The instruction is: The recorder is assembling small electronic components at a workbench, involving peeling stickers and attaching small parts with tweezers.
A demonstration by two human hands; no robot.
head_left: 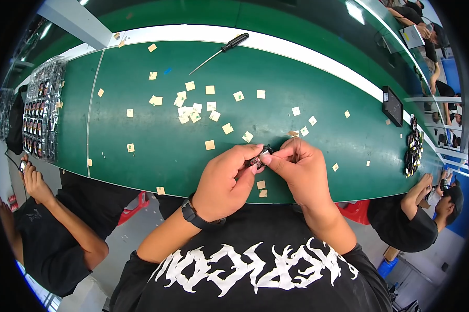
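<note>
My left hand pinches a small dark part with reddish and silvery bits above the near edge of the green table. From the other side, the thumb and fingertips of my right hand close on the same part. Fingers cover most of it, so its exact kind cannot be made out. Several small cream paper squares lie scattered over the table beyond and around my hands. Two more squares lie just below the part, between my wrists.
A black-handled screwdriver lies near the far edge. Trays of small dark parts stand at the left end. At the right are a black bin and a pile of small dark parts. Co-workers sit on both sides.
</note>
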